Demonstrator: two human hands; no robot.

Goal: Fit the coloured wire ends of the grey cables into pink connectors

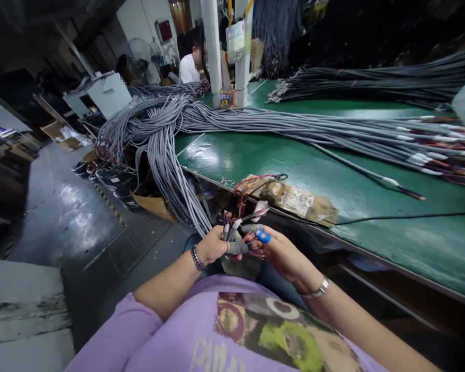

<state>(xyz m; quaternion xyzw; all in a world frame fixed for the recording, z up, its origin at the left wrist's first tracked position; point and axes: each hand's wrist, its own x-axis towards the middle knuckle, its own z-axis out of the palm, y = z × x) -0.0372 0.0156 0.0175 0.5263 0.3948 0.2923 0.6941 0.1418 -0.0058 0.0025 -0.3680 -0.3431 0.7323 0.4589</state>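
Note:
In front of my torso, my left hand (pixel 216 245) is closed around several grey cables (pixel 197 214) near their ends, a dark covering on its thumb. Thin coloured wires (pixel 258 253) fan out of the stripped ends. My right hand (pixel 281 250), with blue tape on one finger and a grey covering on another, pinches some of these wires just right of my left hand. Beyond both hands, a taped cardboard piece (pixel 294 201) lies on the table edge with red and black wires at its left end.
Long grey cables (pixel 256 121) run across the green table (pixel 256 155), piled at its left end. Black cable bundles (pixel 352 82) lie at the back right. A white post (pixel 212 51) rises from the table; a person in white (pixel 188 68) is behind it.

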